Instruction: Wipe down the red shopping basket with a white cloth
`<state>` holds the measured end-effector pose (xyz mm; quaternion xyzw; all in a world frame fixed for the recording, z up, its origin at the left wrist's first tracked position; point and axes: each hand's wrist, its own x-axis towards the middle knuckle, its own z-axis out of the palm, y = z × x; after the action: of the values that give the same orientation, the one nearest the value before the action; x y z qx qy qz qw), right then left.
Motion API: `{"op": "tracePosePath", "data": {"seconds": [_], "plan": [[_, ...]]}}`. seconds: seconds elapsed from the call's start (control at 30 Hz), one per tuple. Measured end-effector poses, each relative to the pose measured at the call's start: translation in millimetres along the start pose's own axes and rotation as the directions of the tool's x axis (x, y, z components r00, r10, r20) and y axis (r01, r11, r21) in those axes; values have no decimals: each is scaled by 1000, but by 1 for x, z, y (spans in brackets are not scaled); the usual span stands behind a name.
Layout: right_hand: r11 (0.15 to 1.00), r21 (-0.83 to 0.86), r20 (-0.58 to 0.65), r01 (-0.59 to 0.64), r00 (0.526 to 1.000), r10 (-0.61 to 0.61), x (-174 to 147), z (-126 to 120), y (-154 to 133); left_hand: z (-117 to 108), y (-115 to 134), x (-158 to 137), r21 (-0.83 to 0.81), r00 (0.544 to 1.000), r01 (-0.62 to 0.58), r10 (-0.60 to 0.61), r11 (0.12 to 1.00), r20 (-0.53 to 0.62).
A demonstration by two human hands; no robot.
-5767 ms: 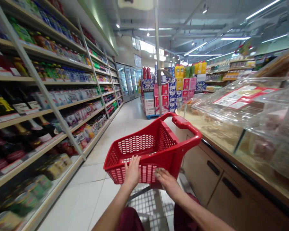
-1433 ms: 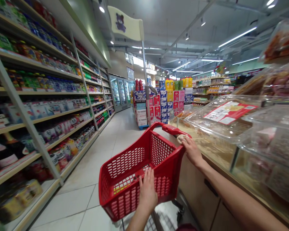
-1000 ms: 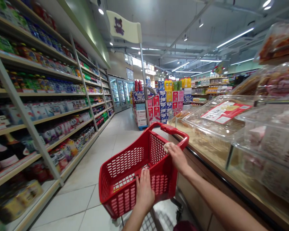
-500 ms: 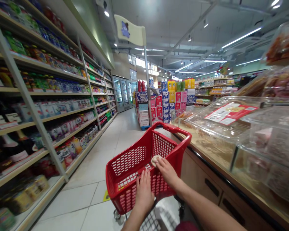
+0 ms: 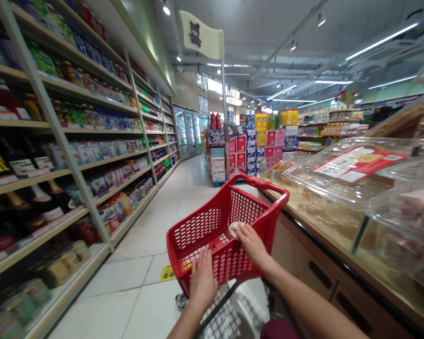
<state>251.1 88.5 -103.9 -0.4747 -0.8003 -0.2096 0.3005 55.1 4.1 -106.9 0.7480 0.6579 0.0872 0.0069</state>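
Note:
A red shopping cart (image 5: 198, 230) with a perforated plastic basket stands in front of me. On the near side of the basket my left hand (image 5: 204, 275) rests against the rim, its fingers stretched out and lying over the edge. Farther right, my right hand (image 5: 249, 238) presses a small white cloth (image 5: 234, 230) at the inner side of the same rim, near the handle end. Part of the cloth is hidden under the fingers. The cart's handle (image 5: 268, 182) is at the far right end, and neither hand touches it.
Shelves of bottles and cans (image 5: 102, 155) run along the left. At the right is a wooden counter (image 5: 311, 254) with clear food boxes (image 5: 360, 165). Stacked drink cartons (image 5: 236, 153) stand ahead. From the cart rises a pole with a bear flag (image 5: 203, 35). A yellow floor sticker (image 5: 167, 273) lies beneath.
My left hand has shifted left along the near rim. The right hand stays on the cloth at nearly the same place. The whole view has turned slightly, so the cart appears farther right.

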Motion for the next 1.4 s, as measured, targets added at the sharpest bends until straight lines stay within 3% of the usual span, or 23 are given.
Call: {"op": "tracePosePath", "data": {"seconds": [0.13, 0.3, 0.5, 0.7, 0.83, 0.93, 1.13, 1.2, 1.3, 1.4], "plan": [[997, -20, -41, -75, 996, 74, 2, 1, 4, 4, -13, -6, -7, 998, 44, -44, 999, -43], [993, 25, 1, 115, 993, -115, -5, 21, -45, 1, -21, -7, -1, 998, 58, -58, 998, -23], [999, 13, 1, -29, 1000, 29, 10, 17, -25, -5, -32, -13, -8, 984, 178, -178, 984, -25], [993, 58, 22, 106, 994, -107, 2, 21, -65, 1, -20, -17, -68, 990, 133, -135, 989, -38], [998, 53, 12, 43, 999, -44, 2, 12, -32, -5, -23, -28, -77, 992, 121, -119, 990, 35], [999, 44, 2, -4, 1000, 4, 5, 9, -17, -2, -24, -33, -69, 987, 162, -161, 984, 18], [985, 124, -9, 120, 993, -120, -15, 21, -76, 17, -14, -31, -110, 994, 111, -109, 988, 24], [972, 184, -1, 147, 989, -149, -18, 20, -80, 17, -14, -30, -132, 997, 56, -49, 990, 52], [974, 224, 27, 41, 998, -48, -14, 9, -60, 7, -21, -29, -148, 996, -23, 35, 989, 79], [972, 220, 34, -77, 997, 72, -11, -3, -45, 1, -28, -27, -105, 999, 24, -19, 994, 48]]}}
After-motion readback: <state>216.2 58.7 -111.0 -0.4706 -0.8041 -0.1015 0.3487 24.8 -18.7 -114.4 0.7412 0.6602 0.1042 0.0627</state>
